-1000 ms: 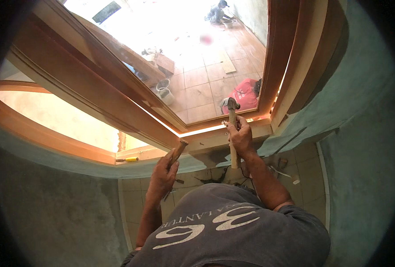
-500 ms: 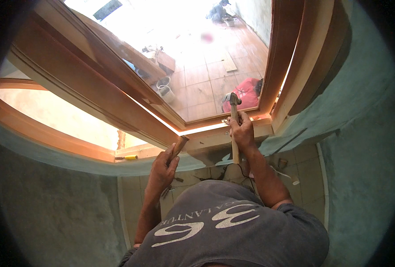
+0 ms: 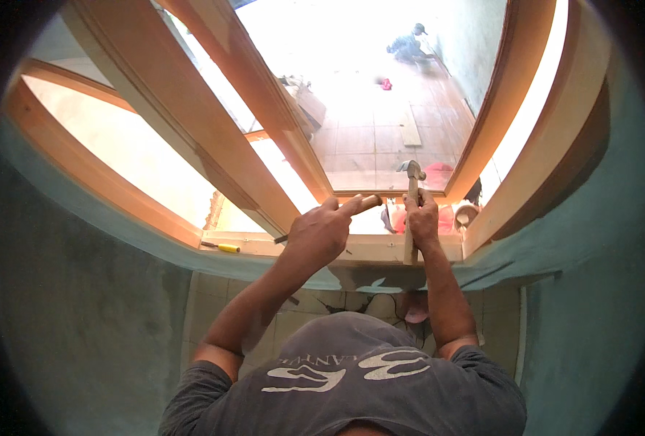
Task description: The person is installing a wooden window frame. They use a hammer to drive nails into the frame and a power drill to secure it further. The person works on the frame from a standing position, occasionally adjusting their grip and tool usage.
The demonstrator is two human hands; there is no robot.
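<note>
My left hand is closed around a wood-handled chisel. The handle points right, and a short bit of dark metal shows on the left side of the fist. To its right, my right hand grips a claw hammer by its wooden handle, head up. Both hands are over the bottom rail of the wooden window frame. Just beyond them is the lower edge of a glazed window sash, swung outward with a bright gap around it.
A yellow-handled screwdriver lies on the sill at left. Outside, a person in pink is close below the sash, and another person is farther off by the wall. A wooden upright divides the window. Plastered walls flank me.
The sash has swung farther outward, widening the gap. My left hand has risen to the right, turning the chisel more level. My right hand has shifted slightly right with the hammer.
</note>
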